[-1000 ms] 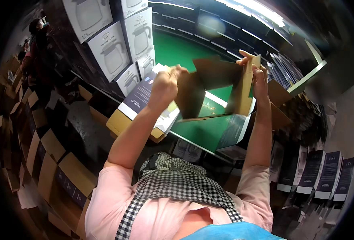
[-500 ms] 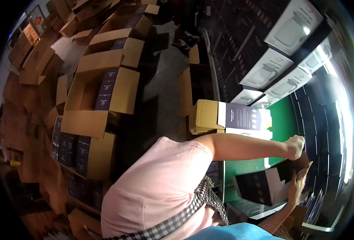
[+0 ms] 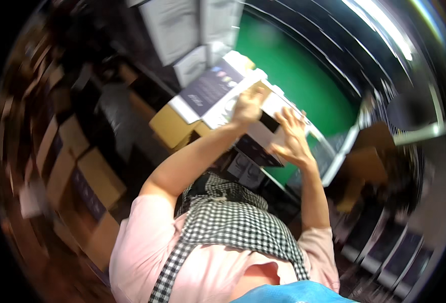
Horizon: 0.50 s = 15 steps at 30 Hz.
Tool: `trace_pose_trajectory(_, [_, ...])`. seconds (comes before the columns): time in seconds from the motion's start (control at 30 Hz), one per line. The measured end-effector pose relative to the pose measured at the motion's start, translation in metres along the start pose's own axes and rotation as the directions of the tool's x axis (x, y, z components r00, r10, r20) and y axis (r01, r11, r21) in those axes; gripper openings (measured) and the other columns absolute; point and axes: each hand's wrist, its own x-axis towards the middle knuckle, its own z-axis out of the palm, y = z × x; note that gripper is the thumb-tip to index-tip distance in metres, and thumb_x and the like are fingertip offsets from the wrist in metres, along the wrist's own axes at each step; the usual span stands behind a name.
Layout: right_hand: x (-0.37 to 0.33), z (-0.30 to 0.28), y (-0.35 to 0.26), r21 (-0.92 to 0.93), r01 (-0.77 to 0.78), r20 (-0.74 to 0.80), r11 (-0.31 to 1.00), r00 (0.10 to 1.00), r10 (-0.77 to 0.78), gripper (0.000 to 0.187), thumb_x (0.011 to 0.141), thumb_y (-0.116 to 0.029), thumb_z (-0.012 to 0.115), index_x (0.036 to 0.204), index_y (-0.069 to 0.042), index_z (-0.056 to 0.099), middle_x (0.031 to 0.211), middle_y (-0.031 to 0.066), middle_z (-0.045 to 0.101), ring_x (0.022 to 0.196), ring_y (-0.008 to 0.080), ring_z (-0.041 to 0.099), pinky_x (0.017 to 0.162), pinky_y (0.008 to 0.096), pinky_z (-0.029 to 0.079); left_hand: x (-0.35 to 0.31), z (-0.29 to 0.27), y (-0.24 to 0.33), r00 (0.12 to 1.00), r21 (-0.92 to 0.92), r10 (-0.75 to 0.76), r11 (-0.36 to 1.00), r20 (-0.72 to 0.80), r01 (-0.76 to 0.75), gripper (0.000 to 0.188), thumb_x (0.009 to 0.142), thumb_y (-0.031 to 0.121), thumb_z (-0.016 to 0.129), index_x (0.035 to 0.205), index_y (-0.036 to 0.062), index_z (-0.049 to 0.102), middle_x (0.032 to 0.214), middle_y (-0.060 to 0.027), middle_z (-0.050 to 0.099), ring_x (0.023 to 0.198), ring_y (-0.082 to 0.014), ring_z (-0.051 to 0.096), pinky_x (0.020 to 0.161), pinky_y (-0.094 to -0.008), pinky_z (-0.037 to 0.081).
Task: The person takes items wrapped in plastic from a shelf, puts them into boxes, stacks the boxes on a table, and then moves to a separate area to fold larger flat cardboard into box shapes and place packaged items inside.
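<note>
A small dark-and-white carton (image 3: 263, 133) stands open between my hands at the near edge of the green work surface (image 3: 303, 65), its brown inside partly showing. My left hand (image 3: 248, 106) is closed at its upper left edge, the fingers slightly blurred. My right hand (image 3: 293, 139) lies along its right side, fingers stretched and spread against the white flaps. Just left of the carton lies a stack of flat folded cartons (image 3: 210, 96), printed dark purple and white with tan undersides.
White printed boxes (image 3: 175, 30) are piled beyond the stack. Large brown cartons (image 3: 99, 177) line the floor at left. An open brown carton (image 3: 367, 161) sits at right, near a row of dark boxes (image 3: 389, 247). A bright light strip (image 3: 379, 22) runs along the top right.
My view has swung right. Both hands have come to the open carton, now upright before me; my left hand is at its upper left edge and my right hand is spread along its side.
</note>
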Motion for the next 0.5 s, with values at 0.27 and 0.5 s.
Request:
trace_pose_trajectory(0.27, [-0.023, 0.023, -0.012, 0.378, -0.135, -0.509, 0.916, 0.796, 0.328, 0.034, 0.073, -0.004, 0.069, 0.104, -0.005, 0.058, 0.113, 0.0193, 0.063, 0.118, 0.0339, 0.055, 0.116, 0.0501, 0.027, 0.005, 0.007, 0.005, 0.730, 0.480, -0.101, 0.813, 0.675, -0.331, 0.080, 0.084, 0.062, 0.063, 0.147, 0.0189, 0.039, 0.148, -0.0330, 0.030, 0.142, -0.0494, 0.016, 0.115, -0.0511, 0.023])
trace_pose_trajectory(0.5, [-0.097, 0.109, -0.001, 0.886, -0.235, 0.451, -0.399, 0.244, 0.858, 0.051, 0.103, -0.035, 0.033, 0.142, -0.003, 0.035, 0.144, 0.0208, 0.040, 0.131, 0.0343, 0.041, 0.110, 0.0462, 0.035, -0.006, 0.025, -0.023, 0.832, 0.751, 0.024, 0.418, 0.554, -0.511, 0.089, 0.073, 0.040, 0.083, 0.141, 0.0021, 0.038, 0.129, -0.0263, 0.052, 0.115, -0.0414, 0.056, 0.095, -0.0452, 0.048])
